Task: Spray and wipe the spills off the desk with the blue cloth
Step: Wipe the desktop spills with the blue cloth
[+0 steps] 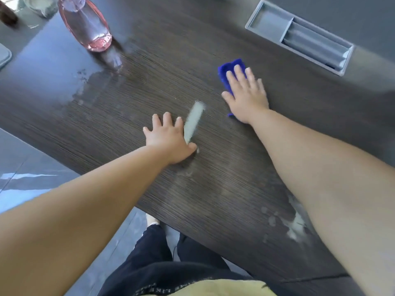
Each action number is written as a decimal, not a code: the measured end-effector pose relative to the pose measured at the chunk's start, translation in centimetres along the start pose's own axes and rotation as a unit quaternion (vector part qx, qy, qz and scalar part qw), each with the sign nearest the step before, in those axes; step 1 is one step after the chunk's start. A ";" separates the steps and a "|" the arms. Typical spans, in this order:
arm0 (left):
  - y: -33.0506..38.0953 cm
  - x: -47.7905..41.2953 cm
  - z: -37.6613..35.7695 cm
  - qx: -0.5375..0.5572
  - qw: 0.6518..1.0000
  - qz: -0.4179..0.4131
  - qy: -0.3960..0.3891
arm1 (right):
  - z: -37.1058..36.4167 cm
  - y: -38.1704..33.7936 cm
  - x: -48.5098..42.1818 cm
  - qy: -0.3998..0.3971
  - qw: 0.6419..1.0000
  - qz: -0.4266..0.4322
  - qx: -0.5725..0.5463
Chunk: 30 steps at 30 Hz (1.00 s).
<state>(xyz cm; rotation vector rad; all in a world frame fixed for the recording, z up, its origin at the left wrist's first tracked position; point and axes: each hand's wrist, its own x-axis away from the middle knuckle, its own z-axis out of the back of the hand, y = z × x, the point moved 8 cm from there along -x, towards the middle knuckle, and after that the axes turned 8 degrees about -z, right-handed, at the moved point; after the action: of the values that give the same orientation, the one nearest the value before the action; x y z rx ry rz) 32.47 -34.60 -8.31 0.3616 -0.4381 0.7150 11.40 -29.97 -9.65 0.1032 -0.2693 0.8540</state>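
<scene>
My right hand (245, 97) lies flat on the blue cloth (227, 70), pressing it onto the dark wood-grain desk (149, 71); the cloth shows past my fingertips and near my wrist. My left hand (168, 139) rests palm down on the desk with fingers spread, holding nothing. A pale streak of spill (193, 122) runs beside its thumb. A whitish spill (297, 226) with droplets sits near the front edge, partly under my right forearm. A wet sheen (94, 82) covers the desk at the left. The pink clear spray bottle (85, 22) stands at the far left.
A grey cable tray (299, 37) is set into the desk at the back right. A pale object (40, 5) stands behind the bottle. The desk's front edge runs diagonally, with grey floor (32, 159) and my dark trousers (160, 253) below it.
</scene>
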 end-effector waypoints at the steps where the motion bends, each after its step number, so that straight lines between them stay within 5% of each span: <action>1: 0.0 0.0 0.0 0.007 1.000 0.009 0.000 | 0.0 1.7 0.1 0.006 0.998 -0.057 -0.016; 5: 0.4 -0.1 -0.2 0.044 0.998 0.044 0.010 | -1.7 3.1 5.3 0.021 0.986 -0.165 -0.024; 11: 0.0 0.1 0.4 0.126 0.985 0.069 0.094 | -2.3 -2.2 8.7 0.016 0.988 0.148 0.032; 13: -0.2 0.7 0.3 0.122 0.986 0.050 0.106 | -1.9 1.2 7.1 0.022 0.996 0.087 0.024; 16: -0.3 2.0 -0.2 0.110 0.985 0.029 0.129 | -2.1 5.7 7.1 0.048 0.989 -0.133 -0.034; 18: -0.4 3.0 -0.5 0.121 0.981 0.034 0.148 | -2.6 3.4 8.6 0.042 0.985 -0.167 -0.028; 23: -1.6 4.9 -0.8 0.160 0.970 0.049 0.179 | -3.9 -6.1 13.0 0.004 0.984 0.176 0.033; 25: -2.7 5.6 -0.7 0.152 0.971 0.055 0.177 | -3.7 -5.0 12.3 0.008 0.974 0.218 0.053; 30: -6.8 7.6 -1.2 0.145 0.971 0.081 0.174 | -3.1 -3.8 10.9 0.040 0.998 -0.049 -0.005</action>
<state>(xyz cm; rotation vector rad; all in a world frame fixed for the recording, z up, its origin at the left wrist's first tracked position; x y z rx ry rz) 42.63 -34.68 -6.69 0.4680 -0.0277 0.9865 21.70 -23.91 -9.61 0.0714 -0.1911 0.7566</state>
